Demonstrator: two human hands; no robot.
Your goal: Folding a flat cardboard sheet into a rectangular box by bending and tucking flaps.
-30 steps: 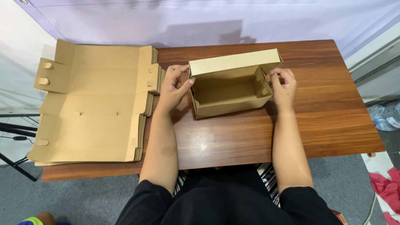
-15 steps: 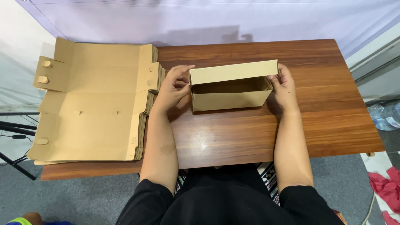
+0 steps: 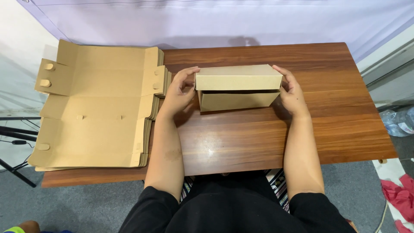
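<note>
both hands on a folded cardboard box at the middle of the table

nearest you, your lap in black clothing sits against the front edge of the wooden table (image 3: 258,142), and both bare forearms reach forward over the brown top.

your left hand (image 3: 179,92) is pressed against the left end of the cardboard box (image 3: 237,86), fingers spread and curved, the fingertips up at the lid's left corner. your right hand (image 3: 291,92) is cupped against the right end, palm to the side wall and fingers running along the lid's right edge. neither hand is closed into a fist; together they hold the box between them.

the box stands on the table near its middle, a little toward the far edge. it is a long, plain brown carton. its lid is folded down over the top, with a dark gap showing between the lid's front edge and the front wall below it.

to your left, just beside your left hand, lies a stack of flat unfolded box blanks (image 3: 99,108) of the same brown cardboard, tabs and slots showing, overhanging the table's left edge.

beyond the table hangs a pale lilac backdrop (image 3: 215,21). on the grey floor at far right lie a red cloth (image 3: 399,194) and a clear plastic bottle (image 3: 399,123).
</note>
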